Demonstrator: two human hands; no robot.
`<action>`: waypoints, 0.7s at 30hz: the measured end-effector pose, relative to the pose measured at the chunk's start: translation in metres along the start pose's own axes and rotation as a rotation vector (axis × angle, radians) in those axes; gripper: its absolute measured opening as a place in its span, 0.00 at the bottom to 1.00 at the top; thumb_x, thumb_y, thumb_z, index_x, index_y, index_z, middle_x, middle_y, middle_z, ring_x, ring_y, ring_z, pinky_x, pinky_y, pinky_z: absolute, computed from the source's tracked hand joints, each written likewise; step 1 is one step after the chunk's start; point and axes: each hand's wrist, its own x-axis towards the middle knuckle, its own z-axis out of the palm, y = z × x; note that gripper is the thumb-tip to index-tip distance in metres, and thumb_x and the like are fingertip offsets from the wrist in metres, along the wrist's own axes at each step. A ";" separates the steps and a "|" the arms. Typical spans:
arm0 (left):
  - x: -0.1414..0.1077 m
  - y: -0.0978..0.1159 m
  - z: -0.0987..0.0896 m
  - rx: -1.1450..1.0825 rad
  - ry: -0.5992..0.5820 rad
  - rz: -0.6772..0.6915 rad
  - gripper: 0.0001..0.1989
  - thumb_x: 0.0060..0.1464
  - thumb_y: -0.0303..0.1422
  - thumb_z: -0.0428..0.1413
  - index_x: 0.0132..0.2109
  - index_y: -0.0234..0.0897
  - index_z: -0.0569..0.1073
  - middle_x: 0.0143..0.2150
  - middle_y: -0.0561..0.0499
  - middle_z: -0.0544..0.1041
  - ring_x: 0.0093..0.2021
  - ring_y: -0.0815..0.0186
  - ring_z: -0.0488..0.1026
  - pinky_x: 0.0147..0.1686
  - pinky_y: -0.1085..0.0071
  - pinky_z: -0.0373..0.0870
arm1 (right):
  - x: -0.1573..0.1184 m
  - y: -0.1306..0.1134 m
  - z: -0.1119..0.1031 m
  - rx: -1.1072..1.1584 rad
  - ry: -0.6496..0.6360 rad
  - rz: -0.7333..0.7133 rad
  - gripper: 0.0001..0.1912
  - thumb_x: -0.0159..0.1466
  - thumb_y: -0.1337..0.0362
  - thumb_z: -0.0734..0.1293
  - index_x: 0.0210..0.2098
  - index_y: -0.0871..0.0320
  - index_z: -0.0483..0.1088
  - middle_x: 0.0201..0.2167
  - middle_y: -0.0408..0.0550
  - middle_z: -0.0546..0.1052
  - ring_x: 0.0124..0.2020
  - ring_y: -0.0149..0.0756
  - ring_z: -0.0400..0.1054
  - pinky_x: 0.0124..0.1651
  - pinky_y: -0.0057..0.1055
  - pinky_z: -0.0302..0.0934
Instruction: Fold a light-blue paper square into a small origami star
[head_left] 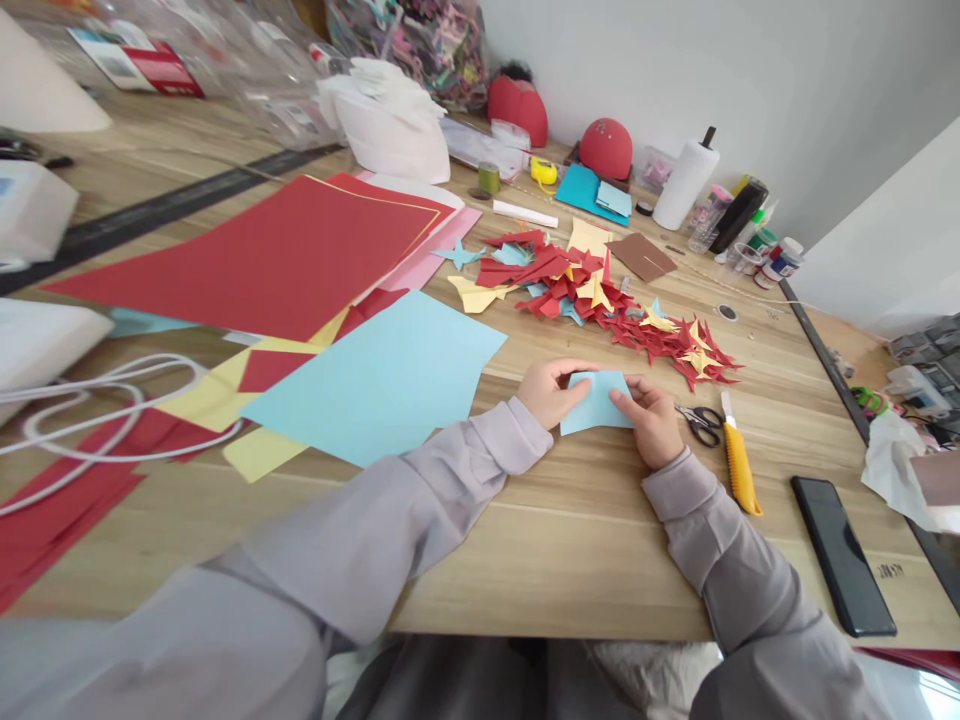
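Note:
A small light-blue piece of paper (598, 402) is between my two hands, just above the wooden table (540, 560). My left hand (553, 392) pinches its left edge, thumb on top. At the right edge, my right hand (651, 415) grips it the same way, with the fingers behind mostly hidden. Black-handled scissors (703, 426) lie right beside my right hand, and a yellow utility knife (739, 465) is just past them. Beyond both hands spreads a pile of cut red, yellow and blue paper stars (577, 285).
Large red sheets (300, 255) and a light-blue sheet (382, 380) cover the left side. A white cable (112, 400) loops over paper there. A black phone (844, 555) lies at the right. Bottles (739, 215) and a white roll (685, 185) stand at the back.

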 end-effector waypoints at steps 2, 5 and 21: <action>-0.001 -0.001 0.003 0.023 0.005 0.024 0.13 0.43 0.31 0.56 0.37 0.32 0.79 0.37 0.45 0.81 0.38 0.62 0.76 0.38 0.68 0.72 | -0.001 -0.001 0.003 -0.084 0.002 -0.034 0.15 0.50 0.55 0.74 0.32 0.57 0.74 0.27 0.42 0.78 0.26 0.31 0.69 0.30 0.28 0.63; -0.001 0.000 0.004 0.012 -0.013 0.012 0.13 0.44 0.32 0.57 0.38 0.32 0.79 0.36 0.45 0.81 0.36 0.63 0.76 0.36 0.70 0.72 | -0.004 -0.002 0.006 -0.187 0.023 -0.099 0.14 0.52 0.53 0.72 0.31 0.57 0.74 0.24 0.42 0.78 0.24 0.31 0.68 0.27 0.28 0.61; 0.003 0.001 -0.002 0.076 -0.093 -0.006 0.10 0.45 0.35 0.56 0.28 0.33 0.78 0.27 0.50 0.78 0.28 0.66 0.72 0.30 0.72 0.67 | -0.008 0.001 0.004 -0.428 0.089 -0.312 0.11 0.58 0.57 0.68 0.36 0.57 0.75 0.32 0.46 0.80 0.32 0.36 0.72 0.35 0.32 0.67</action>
